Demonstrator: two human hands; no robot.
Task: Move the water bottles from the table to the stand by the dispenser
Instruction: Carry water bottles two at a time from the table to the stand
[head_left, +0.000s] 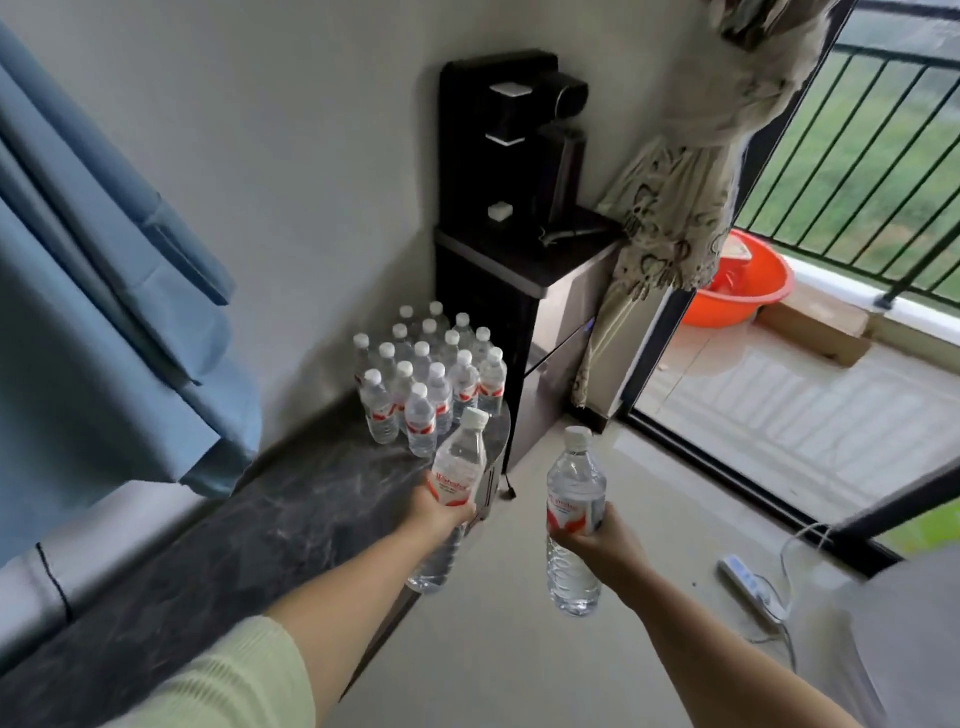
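Head view: left hand (441, 512) wrapped round a bottle (457, 467), right hand (592, 540) round another (574, 499). Group (426, 374) packed tight on stand (291, 499), at 11 o'clock. Could bump and tip neighbours.

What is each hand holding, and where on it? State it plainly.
Left hand grips a clear plastic water bottle around its red-and-white label, mid-body. Right hand grips another clear bottle likewise.

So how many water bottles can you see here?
18: one in the left hand, one in the right hand, and 16 clustered on the stand beside the dispenser; more may be hidden.
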